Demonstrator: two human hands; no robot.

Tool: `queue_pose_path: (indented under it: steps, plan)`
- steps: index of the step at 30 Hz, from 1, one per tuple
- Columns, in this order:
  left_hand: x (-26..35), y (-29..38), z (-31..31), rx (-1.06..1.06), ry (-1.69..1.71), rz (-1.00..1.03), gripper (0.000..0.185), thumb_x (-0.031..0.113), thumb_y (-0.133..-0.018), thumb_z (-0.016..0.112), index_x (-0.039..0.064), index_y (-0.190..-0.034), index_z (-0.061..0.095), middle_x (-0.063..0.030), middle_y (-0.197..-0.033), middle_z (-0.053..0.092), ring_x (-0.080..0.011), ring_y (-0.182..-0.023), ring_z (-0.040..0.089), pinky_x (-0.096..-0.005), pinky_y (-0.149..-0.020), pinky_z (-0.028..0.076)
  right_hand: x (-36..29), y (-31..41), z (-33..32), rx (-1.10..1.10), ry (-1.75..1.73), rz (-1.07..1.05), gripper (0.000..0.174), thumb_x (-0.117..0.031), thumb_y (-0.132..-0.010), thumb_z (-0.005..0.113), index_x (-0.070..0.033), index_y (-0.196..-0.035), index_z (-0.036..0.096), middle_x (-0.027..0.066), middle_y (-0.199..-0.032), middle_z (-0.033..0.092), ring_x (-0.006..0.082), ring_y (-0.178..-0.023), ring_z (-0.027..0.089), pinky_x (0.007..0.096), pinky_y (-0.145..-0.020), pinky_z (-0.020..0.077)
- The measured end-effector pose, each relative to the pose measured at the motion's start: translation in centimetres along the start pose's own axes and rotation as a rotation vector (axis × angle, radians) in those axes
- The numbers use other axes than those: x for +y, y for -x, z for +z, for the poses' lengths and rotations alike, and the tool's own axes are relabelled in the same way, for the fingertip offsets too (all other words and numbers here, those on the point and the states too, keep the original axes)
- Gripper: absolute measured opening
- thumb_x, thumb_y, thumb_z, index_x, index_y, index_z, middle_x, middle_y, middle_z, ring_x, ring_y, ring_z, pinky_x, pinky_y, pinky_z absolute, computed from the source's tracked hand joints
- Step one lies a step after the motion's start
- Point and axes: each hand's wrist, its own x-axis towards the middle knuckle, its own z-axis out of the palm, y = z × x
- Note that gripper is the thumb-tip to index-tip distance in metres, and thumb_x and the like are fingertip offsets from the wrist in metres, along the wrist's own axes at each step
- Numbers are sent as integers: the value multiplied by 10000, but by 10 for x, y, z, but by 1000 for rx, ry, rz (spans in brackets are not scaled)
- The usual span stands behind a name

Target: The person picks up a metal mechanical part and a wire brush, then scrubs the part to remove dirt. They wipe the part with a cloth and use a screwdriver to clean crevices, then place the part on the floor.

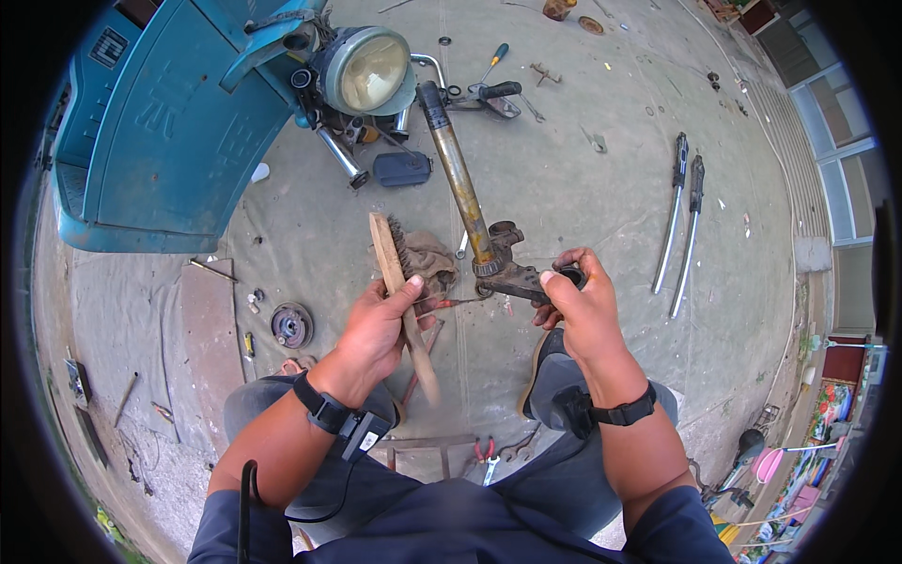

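My left hand (377, 328) is closed around the wooden handle of a wire brush (387, 247), whose bristles face right. My right hand (581, 296) grips one clamp ring of a steering stem with its lower fork bracket (518, 280). The stem's rusty metal tube (456, 173) rises from the bracket towards the top of the view, leaning left, with a dark threaded end. A toothed bearing ring sits at the tube's base. Brush and stem are apart. Behind the brush a crumpled brown rag (428, 259) lies on the ground cloth.
A blue vehicle body panel (176, 127) with a round headlight (370, 70) stands at upper left. Two fork tubes (676, 225) lie at right. A wheel hub (291, 325) lies at left. Red-handled pliers (484, 450) and a screwdriver (497, 60) lie on the grey-green ground cloth.
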Motion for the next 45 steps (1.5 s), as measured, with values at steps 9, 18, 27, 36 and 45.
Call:
queue_pose_path:
  steps: [9,18,27,36,45]
  plan:
    - [-93,-36,-15,30,-716,-295,512,177,-983,709,-17,-1393,472,-107,-1051,651,-207,-879,685,-356,-661,601,-3,-11,-18,135,63,43,381,-233,-914,713,-25,-1148,496,119,-768,653,169,-531,624,279,-478,463]
    - [-171,-50,-9,-236,-1435,-184,694,262,-848,748,-16,-1435,503,-281,-1090,719,-403,-1001,733,-454,-869,589,12,-19,-40,180,133,-27,346,-229,-922,698,-40,-1124,490,106,-739,644,160,-502,611,265,-463,447]
    - [-134,-130,-4,-193,-1639,201,629,194,-868,723,61,-1460,559,-292,-1507,498,-426,-1278,608,-474,-1057,527,1,-18,-57,273,176,127,259,-122,-886,729,-30,-1014,523,34,-724,579,99,-511,568,247,-472,428]
    - [-92,-201,-27,-159,-2009,102,473,247,-905,743,147,-1358,654,-230,-1667,291,-434,-1330,577,-474,-1048,543,-2,-24,-72,306,178,221,310,-106,-897,720,-34,-1091,488,31,-725,589,85,-528,566,236,-504,472]
    - [-103,-232,-49,-111,-1928,147,524,318,-917,768,27,-1331,637,-146,-1602,444,-362,-1342,571,-468,-1037,544,-3,-25,-70,327,96,217,319,-86,-891,714,-33,-1106,485,44,-719,592,104,-536,584,248,-522,478]
